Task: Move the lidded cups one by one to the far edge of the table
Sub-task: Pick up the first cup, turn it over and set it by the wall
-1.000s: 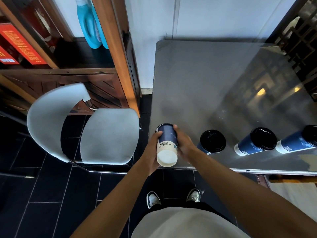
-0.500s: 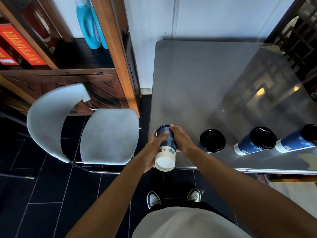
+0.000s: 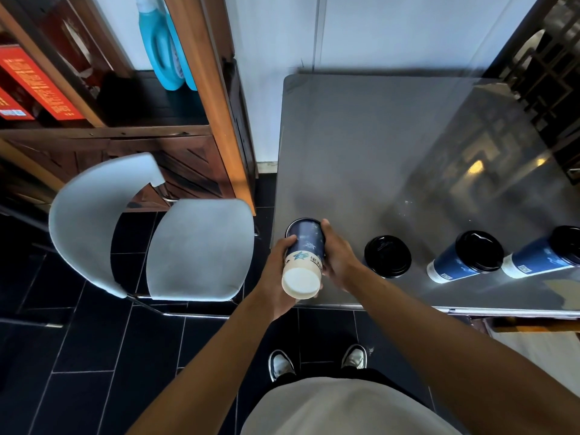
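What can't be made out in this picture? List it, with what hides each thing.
Head view only:
- Held cup: its top end points away, so a lid cannot be confirmed.
- Rightmost cup: cut off by the frame's right edge.
- Left hand and right hand: the cup hides the fingers behind it.
- Cup print: too small to read.
- Table: right side cut off.

Lighting: daylight is falling from the far right, washing the white wall bright and leaving the dark tiled floor dim. Glare: the grey table is mirroring a lattice and warm yellow spots across its right half. Shadows: soft ones are lying under the shelf unit. Distortion: wide-angle bending is curving straight edges toward the corners. Focus: the centre is staying fairly sharp; the margins are smearing slightly.
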{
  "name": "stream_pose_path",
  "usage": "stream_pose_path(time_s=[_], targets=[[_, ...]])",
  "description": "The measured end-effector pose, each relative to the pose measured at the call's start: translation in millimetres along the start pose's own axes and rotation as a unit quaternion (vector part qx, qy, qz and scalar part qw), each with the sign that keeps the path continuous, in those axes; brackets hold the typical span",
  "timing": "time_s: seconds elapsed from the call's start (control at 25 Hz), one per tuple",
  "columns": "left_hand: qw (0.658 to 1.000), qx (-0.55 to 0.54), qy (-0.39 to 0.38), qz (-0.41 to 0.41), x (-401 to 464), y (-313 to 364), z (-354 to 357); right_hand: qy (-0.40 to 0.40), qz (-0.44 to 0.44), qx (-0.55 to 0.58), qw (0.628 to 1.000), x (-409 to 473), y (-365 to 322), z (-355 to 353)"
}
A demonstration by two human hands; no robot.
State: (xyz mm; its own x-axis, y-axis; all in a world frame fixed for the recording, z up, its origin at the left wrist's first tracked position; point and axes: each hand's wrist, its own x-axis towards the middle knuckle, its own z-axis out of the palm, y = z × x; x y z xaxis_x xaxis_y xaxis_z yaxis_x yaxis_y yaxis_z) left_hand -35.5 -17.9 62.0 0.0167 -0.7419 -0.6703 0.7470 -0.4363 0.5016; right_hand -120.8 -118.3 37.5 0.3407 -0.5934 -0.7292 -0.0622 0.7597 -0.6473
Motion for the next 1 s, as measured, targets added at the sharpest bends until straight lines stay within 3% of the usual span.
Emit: stream_pose_path(time_s=[0.12,0.24,0.32,0.4,0.6,0.88,1.0], targets=[[0.993,0.111,0.003,-0.042,-2,5,-14,-0.001,0.018,0.010,1.000,0,-2,-1],[0.963,0.265,0.034,-0.040,-4,14,-26,0.011,0.016,-0.039,0.999,2,-7,-4],[0.967,0.247,0.054,-0.009,0,14,-20,0.019,0.007,-0.080,0.997,2,-8,-2],[0.986,0.155,0.052,0.032,3,11,-10,0.025,0.007,-0.065,0.998,0,-11,1],[0.998,0.050,0.037,0.020,2,7,-7,-0.025,0.016,-0.005,1.000,2,-13,-3],[0.994,0.096,0.043,0.029,2,4,-6,-0.026,0.051,0.060,0.997,3,-21,3],[0.987,0.144,0.068,0.008,0,11,-14,-0.025,0.044,0.011,0.999,6,-21,-1]])
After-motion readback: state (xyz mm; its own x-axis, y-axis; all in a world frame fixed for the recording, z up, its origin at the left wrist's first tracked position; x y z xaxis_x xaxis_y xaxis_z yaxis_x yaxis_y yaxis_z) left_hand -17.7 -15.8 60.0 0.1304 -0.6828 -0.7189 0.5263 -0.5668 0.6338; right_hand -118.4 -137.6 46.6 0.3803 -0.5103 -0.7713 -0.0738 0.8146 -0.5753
